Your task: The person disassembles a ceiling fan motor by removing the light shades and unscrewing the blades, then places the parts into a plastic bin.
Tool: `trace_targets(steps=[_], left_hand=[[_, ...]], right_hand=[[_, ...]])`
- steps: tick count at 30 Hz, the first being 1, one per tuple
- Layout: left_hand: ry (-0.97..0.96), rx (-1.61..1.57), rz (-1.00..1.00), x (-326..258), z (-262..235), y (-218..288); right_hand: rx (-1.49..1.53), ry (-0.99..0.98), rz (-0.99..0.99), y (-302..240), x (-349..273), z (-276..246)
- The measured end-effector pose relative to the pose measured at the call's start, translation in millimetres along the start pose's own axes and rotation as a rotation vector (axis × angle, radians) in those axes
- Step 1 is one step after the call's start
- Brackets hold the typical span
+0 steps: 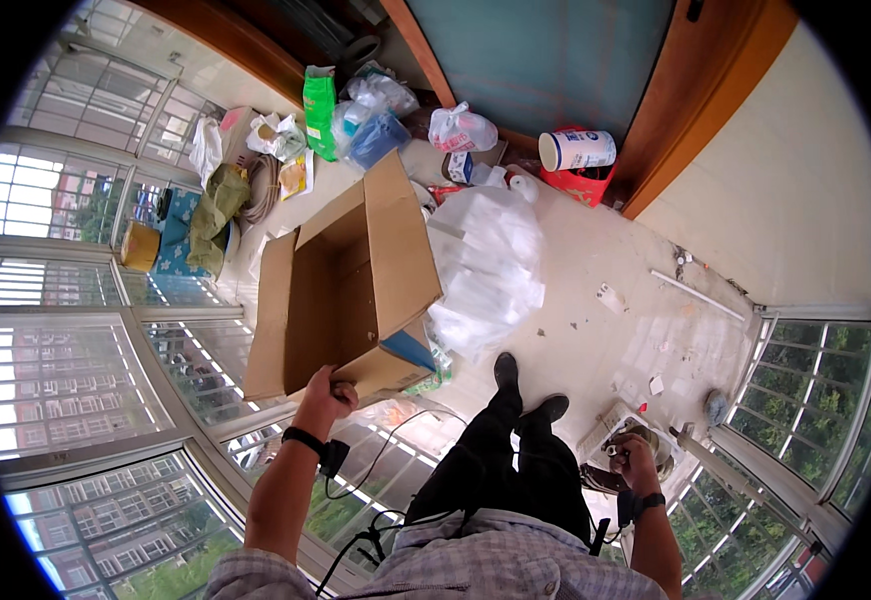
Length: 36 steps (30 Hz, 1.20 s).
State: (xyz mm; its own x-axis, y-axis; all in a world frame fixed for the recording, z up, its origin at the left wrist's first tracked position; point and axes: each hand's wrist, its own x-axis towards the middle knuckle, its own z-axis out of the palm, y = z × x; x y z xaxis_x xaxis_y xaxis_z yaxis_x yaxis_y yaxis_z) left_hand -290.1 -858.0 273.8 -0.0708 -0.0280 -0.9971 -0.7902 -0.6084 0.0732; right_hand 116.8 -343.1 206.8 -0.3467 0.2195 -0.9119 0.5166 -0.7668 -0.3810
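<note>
A large brown cardboard box [331, 290] is tilted at my left, its top flaps spread and its inside facing up. My left hand [327, 396] is closed on the near edge of the cardboard box, by a flap. Blue tape or print [409, 350] shows on the box's near right corner. Away from the box, at the lower right, my right hand [637, 460] is held with curled fingers. Something small and pale shows at its fingertips, too small to name. Below that hand, a light-coloured basket or crate [596, 432] stands on the floor, partly hidden.
A pile of clear plastic bags [491, 260] lies right of the box. Along the far wall stand a green bag [320, 113], a blue tub [378, 140] and a white bucket [578, 150] by a red bag [586, 185]. A white strip [697, 294] lies at right. Windows [66, 375] line the left.
</note>
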Motion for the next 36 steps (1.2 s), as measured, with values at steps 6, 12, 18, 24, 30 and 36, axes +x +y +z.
trace_targets(steps=[6, 12, 18, 24, 30, 36], left_hand=[[-0.008, 0.008, 0.042, 39.4, 77.6, 56.9], [-0.130, -0.119, 0.140, 69.0, 162.1, 111.1], [-0.635, 0.029, 0.261, 52.2, 248.4, 99.2], [-0.709, 0.411, -0.115, 33.9, 200.4, -90.5], [-0.696, 0.255, -0.197, 49.1, 100.1, -202.1], [-0.713, -0.039, -0.186, 25.6, 89.5, -236.7]], right_hand=[[-0.123, 0.050, 0.006, -21.9, -0.4, 40.2], [-0.183, 0.037, -0.006, -37.8, -9.9, 73.1], [-0.217, -0.083, 0.015, -43.3, 20.8, 94.8], [-0.377, -0.159, -0.075, -89.6, 20.1, 183.6], [-0.558, -0.336, -0.075, -108.6, 23.5, 277.8], [-1.165, -0.596, -0.152, -96.3, -13.6, 332.4]])
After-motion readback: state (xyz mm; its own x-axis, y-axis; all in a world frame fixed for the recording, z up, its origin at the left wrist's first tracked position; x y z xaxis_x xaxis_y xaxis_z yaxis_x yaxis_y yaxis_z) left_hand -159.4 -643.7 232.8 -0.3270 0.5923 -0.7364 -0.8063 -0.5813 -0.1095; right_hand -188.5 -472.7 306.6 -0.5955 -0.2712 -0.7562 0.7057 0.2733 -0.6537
